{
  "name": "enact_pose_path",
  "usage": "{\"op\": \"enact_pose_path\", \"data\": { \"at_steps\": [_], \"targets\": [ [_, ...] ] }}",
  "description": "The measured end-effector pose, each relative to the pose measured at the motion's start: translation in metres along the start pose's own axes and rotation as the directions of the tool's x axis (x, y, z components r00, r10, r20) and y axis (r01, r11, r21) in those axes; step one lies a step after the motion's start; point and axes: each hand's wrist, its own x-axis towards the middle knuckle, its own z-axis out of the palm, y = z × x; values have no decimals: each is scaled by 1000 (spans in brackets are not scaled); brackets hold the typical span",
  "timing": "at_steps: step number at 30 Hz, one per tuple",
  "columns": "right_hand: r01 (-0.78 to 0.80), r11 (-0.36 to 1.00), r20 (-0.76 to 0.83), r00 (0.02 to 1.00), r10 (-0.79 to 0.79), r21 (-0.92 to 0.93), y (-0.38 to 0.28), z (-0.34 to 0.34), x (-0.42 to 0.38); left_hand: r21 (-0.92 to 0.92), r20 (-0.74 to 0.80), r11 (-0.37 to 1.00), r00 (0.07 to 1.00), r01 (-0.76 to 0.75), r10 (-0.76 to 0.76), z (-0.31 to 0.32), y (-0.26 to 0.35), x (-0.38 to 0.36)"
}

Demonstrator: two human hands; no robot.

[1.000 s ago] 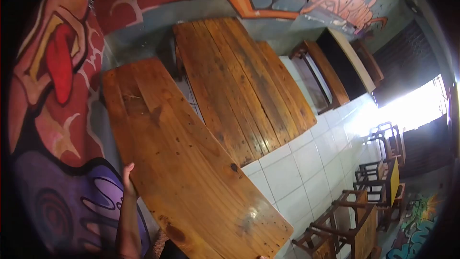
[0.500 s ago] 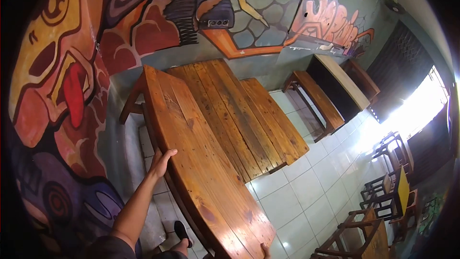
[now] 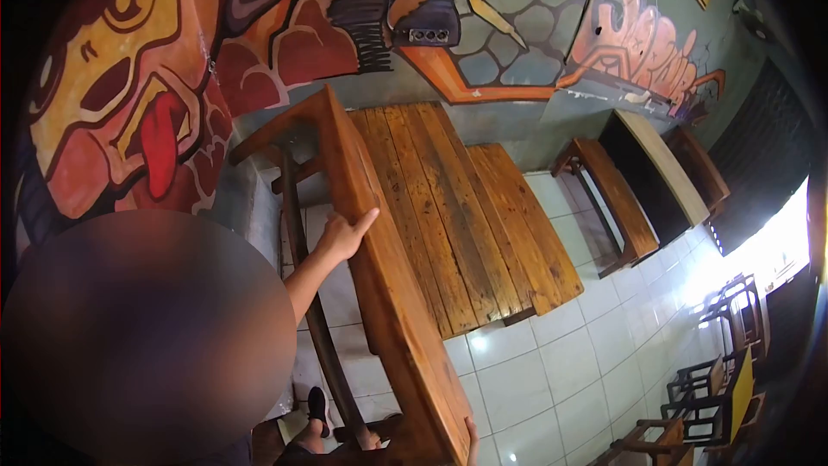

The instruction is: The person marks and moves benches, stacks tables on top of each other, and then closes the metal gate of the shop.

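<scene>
A long varnished wooden bench is tipped toward me, so its long edge faces up and its legs and a dark lower rail show on the left side. My left hand grips the near edge around mid-length, thumb on top and the other fingers partly hidden. At the bottom of the head view, my right hand holds the bench's far edge close to its lower end; only a few fingers show. Just beyond the bench lies a plank-topped wooden table.
Another wooden bench stands past the plank table. A dark-sided table with benches is by the muralled wall. Stools stand at lower right on white floor tiles. A blurred oval covers the lower left.
The bench has tilted from showing its flat top to showing its edge and underside legs. Both hands stay on it, the left one now higher in view. The camera view has shifted too.
</scene>
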Motion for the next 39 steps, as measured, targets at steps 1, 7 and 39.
{"op": "enact_pose_path", "data": {
  "at_steps": [1, 7, 39],
  "targets": [
    [-64, 998, 64, 996, 63, 6, -10, -2, 3, -8, -14, 1000, 1000, 1, -1, 5, 10, 8],
    [420, 494, 364, 907, -211, -761, -53, -62, 7, 258, 32, 948, 979, 188, -203, 28, 76, 33],
    [288, -622, 650, 578, -493, -728, -160, 232, -32, 354, -279, 871, 850, -340, 446, -38, 80, -31]
  ]
}}
